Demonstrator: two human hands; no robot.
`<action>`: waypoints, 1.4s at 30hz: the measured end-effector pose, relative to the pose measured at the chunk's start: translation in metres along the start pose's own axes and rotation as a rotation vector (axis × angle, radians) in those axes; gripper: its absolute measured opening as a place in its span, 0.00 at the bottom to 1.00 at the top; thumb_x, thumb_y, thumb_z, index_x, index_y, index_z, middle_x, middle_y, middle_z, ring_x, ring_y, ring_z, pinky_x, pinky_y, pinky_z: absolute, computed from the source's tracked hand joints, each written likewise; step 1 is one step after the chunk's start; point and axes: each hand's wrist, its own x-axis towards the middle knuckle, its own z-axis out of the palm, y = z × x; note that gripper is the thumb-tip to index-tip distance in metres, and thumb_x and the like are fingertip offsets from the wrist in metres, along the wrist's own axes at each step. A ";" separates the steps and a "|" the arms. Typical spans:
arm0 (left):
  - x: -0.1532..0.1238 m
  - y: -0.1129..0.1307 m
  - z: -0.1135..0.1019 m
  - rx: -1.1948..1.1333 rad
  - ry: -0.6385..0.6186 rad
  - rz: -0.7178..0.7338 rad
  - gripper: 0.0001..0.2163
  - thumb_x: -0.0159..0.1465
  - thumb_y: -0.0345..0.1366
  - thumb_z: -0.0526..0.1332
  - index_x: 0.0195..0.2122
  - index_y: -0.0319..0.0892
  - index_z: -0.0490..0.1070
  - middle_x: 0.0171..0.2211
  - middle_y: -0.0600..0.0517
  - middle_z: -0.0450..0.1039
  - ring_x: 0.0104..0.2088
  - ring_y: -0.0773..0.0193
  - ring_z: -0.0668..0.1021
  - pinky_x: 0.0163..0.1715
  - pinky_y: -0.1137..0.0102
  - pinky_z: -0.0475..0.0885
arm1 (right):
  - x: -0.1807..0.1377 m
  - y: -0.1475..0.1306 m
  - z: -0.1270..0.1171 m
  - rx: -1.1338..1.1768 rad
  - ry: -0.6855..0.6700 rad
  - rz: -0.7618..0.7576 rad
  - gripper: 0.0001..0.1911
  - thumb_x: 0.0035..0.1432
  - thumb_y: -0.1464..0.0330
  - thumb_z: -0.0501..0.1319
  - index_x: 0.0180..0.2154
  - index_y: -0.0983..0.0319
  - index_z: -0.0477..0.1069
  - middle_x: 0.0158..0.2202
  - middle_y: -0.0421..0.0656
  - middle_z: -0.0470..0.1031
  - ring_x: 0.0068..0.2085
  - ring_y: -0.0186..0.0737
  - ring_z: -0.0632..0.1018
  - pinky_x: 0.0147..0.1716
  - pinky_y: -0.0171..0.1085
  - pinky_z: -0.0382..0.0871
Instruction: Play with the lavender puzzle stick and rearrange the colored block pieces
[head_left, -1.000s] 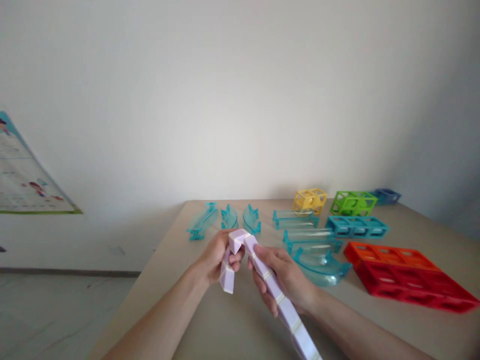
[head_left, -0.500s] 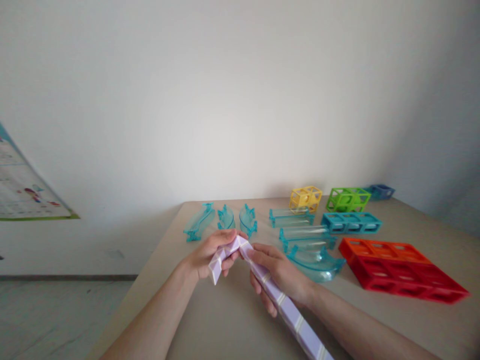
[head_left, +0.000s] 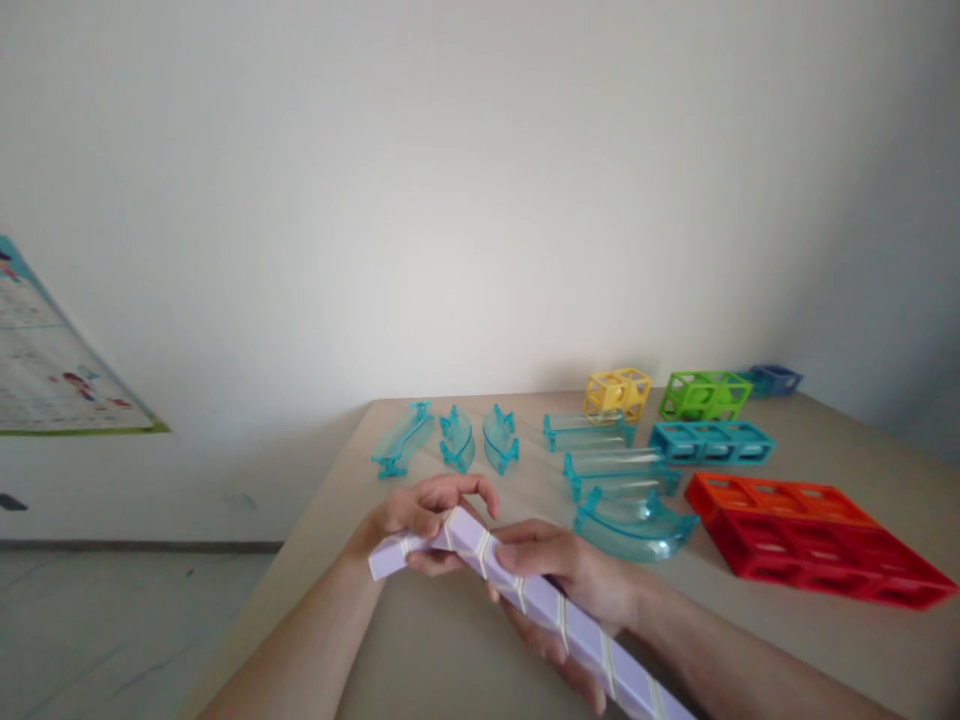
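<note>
A lilac snake puzzle with pale seams between its wedge segments hangs above the table, bent near its far end. My left hand grips the short bent end, its index finger raised and curled over. Around the longer straight part my right hand is closed, thumb on top and fingers beneath. That straight part runs down to the right and leaves the picture at the bottom edge.
Clear teal track pieces lie along the back and middle of the table. To the right stand yellow, green, teal and red-orange open-frame blocks. A wall rises behind.
The puzzle and both hands have moved lower. The short end, which pointed down, now points left and lies straighter. My left index finger has lifted off the puzzle.
</note>
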 end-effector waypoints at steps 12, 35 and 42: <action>0.009 -0.011 -0.011 -0.037 0.240 0.134 0.14 0.57 0.43 0.64 0.40 0.43 0.65 0.25 0.49 0.74 0.11 0.75 0.63 0.10 0.81 0.56 | 0.004 -0.009 0.001 0.096 0.151 -0.086 0.18 0.60 0.55 0.53 0.33 0.65 0.67 0.12 0.37 0.68 0.10 0.37 0.71 0.04 0.27 0.60; 0.003 -0.007 -0.006 -0.044 0.198 0.118 0.13 0.58 0.42 0.64 0.37 0.43 0.62 0.26 0.55 0.70 0.08 0.78 0.62 0.06 0.78 0.65 | 0.003 0.002 0.012 0.007 0.040 -0.108 0.21 0.55 0.53 0.61 0.37 0.65 0.67 0.17 0.38 0.72 0.11 0.34 0.71 0.07 0.28 0.64; 0.031 -0.014 -0.007 0.097 0.586 0.418 0.11 0.58 0.41 0.64 0.34 0.41 0.66 0.17 0.58 0.66 0.11 0.71 0.67 0.10 0.73 0.70 | 0.013 -0.001 0.013 0.142 0.350 -0.274 0.21 0.57 0.52 0.57 0.38 0.65 0.66 0.15 0.35 0.69 0.11 0.35 0.71 0.06 0.28 0.62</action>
